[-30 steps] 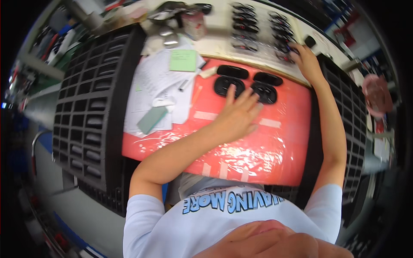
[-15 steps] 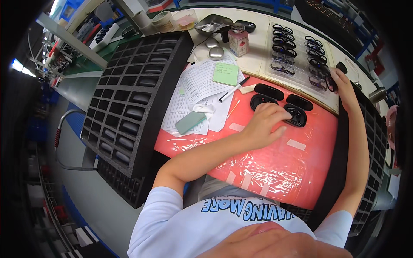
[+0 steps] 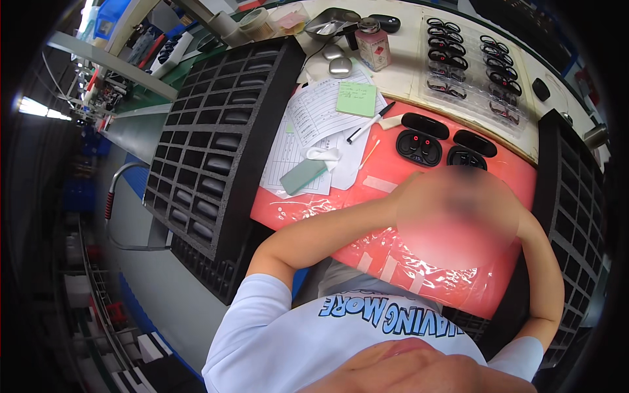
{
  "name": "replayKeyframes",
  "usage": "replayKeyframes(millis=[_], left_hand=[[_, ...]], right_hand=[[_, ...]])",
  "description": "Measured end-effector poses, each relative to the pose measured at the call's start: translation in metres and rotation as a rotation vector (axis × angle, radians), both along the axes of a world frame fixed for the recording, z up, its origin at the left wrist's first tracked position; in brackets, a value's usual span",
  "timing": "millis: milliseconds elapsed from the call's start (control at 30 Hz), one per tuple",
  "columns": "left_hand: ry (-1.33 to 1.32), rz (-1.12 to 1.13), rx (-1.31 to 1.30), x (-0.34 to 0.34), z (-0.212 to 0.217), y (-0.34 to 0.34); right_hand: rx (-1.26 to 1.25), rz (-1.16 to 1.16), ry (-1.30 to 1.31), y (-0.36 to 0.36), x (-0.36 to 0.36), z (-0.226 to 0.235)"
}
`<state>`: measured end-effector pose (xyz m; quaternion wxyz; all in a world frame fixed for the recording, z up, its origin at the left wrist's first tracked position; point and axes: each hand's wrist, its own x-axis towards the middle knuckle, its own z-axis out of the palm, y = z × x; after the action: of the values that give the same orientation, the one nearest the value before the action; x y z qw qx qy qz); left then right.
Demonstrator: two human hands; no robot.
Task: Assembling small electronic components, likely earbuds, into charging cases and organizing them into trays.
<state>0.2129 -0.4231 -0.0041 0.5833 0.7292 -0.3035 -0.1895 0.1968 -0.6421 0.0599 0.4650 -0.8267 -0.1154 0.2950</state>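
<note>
Red mat [image 3: 314, 196] under both hands [image 3: 452, 209]; black earbud cases [image 3: 419, 147] beyond; grip blurred, unreadable

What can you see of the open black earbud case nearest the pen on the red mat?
The open black oval earbud case lies flat on the red plastic mat, its lid swung back toward the cream tray. It looks like glossy hard plastic. Two small red lights glow inside the base. A second, similar black case lies just to its right. Nothing visibly touches it; both hands are blurred out below it.
</note>
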Motion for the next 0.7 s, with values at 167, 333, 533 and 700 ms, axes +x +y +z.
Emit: replayKeyframes(millis=[167,333,533,700], left_hand=[[0.457,0.02,-0.189,0.017,0.0,0.005],[0.821,0.113,-0.472,0.032,0.008,0.015],[0.737,0.13,-0.474,0.029,0.004,0.009],[0.658,0.131,-0.46,0.028,0.005,0.009]], right_hand=[[0.324,-0.083,0.114,-0.022,0.013,-0.007],[0.513,-0.216,0.118,-0.025,0.027,-0.004],[0.467,-0.25,-0.034,-0.026,0.027,-0.017],[0.409,-0.203,-0.08,-0.029,0.027,-0.018]])
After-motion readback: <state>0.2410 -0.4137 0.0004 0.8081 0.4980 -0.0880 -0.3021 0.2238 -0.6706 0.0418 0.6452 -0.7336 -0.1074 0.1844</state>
